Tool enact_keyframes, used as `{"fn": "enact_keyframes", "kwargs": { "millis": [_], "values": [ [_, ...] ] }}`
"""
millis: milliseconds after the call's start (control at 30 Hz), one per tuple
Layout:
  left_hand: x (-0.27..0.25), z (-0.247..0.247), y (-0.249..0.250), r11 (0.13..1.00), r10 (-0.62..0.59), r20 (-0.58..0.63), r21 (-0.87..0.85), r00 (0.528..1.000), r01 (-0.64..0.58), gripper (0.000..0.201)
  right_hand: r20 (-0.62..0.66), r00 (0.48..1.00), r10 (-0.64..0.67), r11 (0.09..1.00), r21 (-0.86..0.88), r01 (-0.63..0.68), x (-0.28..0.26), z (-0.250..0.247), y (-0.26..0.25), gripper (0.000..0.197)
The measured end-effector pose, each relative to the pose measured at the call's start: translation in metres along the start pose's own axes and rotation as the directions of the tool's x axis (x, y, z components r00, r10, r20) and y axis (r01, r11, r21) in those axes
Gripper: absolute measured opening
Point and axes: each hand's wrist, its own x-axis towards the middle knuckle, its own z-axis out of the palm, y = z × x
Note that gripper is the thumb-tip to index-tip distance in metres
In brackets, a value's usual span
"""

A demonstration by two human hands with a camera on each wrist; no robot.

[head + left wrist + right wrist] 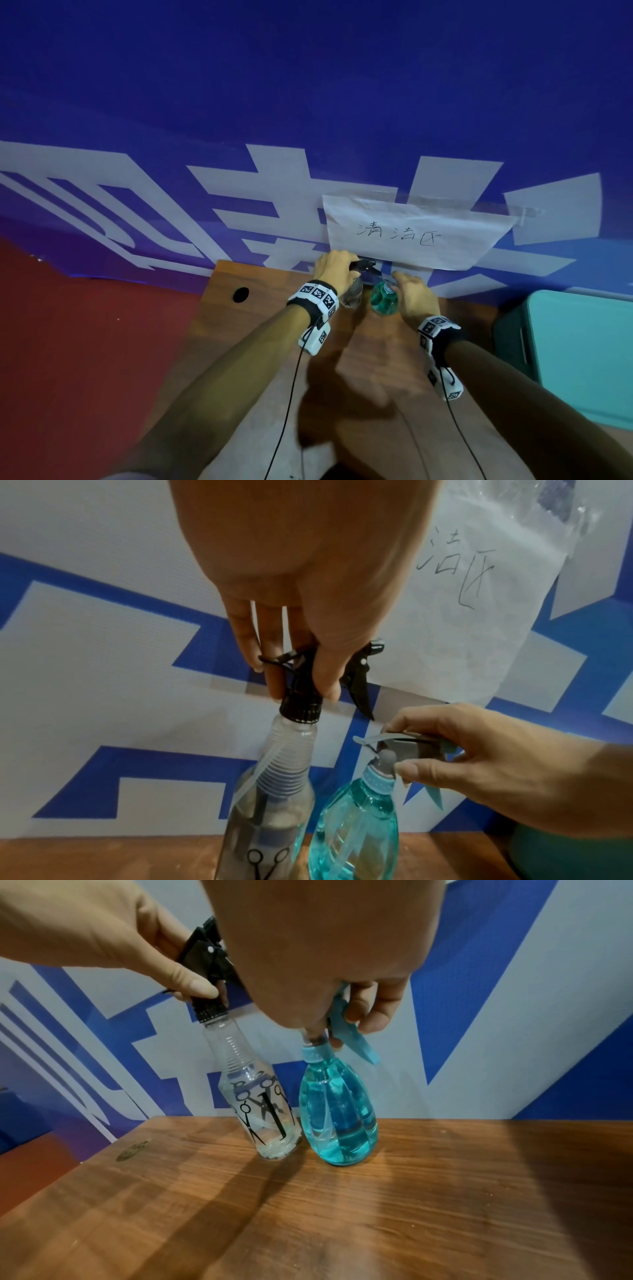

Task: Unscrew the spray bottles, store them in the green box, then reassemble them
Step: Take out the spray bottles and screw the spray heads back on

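Two spray bottles stand upright side by side at the far edge of the wooden table (pixel 342 1218). The clear bottle (pixel 255 1096) (pixel 270 791) (pixel 352 294) has black scissor prints and a black spray head (pixel 304 674). My left hand (pixel 334 267) (pixel 308 642) grips that black head from above. The teal bottle (pixel 337 1115) (pixel 356 826) (pixel 384 298) carries a grey and light blue spray head (pixel 407 748). My right hand (pixel 412 293) (pixel 342 988) pinches this head from above, thumb and fingers around it. Both heads sit on their bottles.
The green box (pixel 579 356) stands to the right of the table. A blue and white banner (pixel 308 120) with a taped paper sign (pixel 411 233) hangs right behind the bottles. A round hole (pixel 240 294) is in the table's far left corner. Wrist cables trail toward me.
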Motion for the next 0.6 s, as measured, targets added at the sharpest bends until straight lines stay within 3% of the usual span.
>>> {"fn": "enact_keyframes", "kwargs": {
  "millis": [167,267,400,500,600],
  "values": [
    [-0.012,-0.002,0.004,0.997,-0.065,0.027,-0.046,0.998,0.066,0.028,0.095,0.993,0.068,0.997,0.032,-0.072,-0.010,-0.010,-0.002,0.047],
    [-0.027,-0.004,0.008,0.994,-0.090,-0.014,-0.067,0.996,0.089,0.052,0.044,0.997,0.067,0.992,0.102,-0.071,-0.027,-0.025,-0.001,0.064],
    [-0.061,-0.005,0.033,0.988,-0.070,-0.160,-0.148,0.985,0.046,0.079,-0.067,0.996,0.054,0.991,0.128,-0.045,-0.062,-0.055,0.019,0.055],
    [-0.089,0.000,0.070,0.971,0.019,-0.263,-0.224,0.965,-0.080,0.069,-0.171,0.984,0.053,0.983,0.180,-0.021,-0.095,-0.080,0.044,0.042],
    [-0.112,0.016,0.115,0.934,0.164,-0.243,-0.272,0.956,-0.230,0.055,-0.220,0.974,0.047,0.986,0.166,-0.010,-0.135,-0.104,0.076,0.024]
  ]
}}
